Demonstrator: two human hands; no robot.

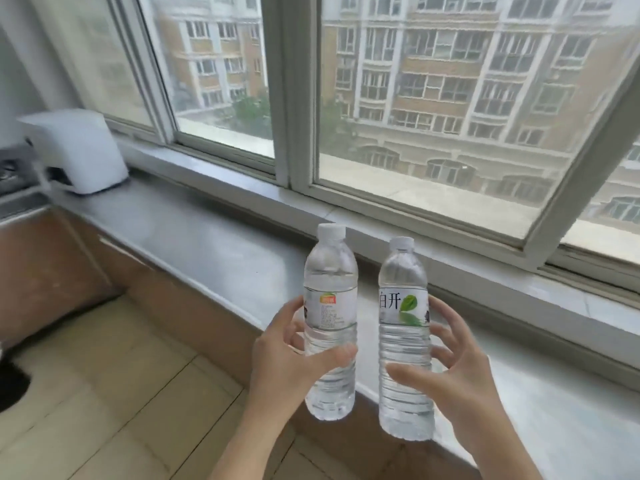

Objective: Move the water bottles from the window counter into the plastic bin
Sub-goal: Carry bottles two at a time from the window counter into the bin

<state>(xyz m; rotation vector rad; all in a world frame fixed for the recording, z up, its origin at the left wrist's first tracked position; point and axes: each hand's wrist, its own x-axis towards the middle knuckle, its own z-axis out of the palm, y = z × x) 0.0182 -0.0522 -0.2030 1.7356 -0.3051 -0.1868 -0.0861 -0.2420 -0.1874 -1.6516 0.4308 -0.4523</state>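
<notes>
Fingers (294,336) of left hand (280,362) curled round left water bottle (330,323), thumb across front. Fingers (446,332) of right hand (457,368) curled round right water bottle (405,341), thumb at lower front. Both bottles upright, capped, side by side, apart, lifted above front edge of grey window counter (214,244). White appliance (74,150) on counter, far left. Plastic bin out of view.

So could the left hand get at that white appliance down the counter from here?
Probably not: the left hand already grips a water bottle, and the white appliance sits far down the counter.
</notes>
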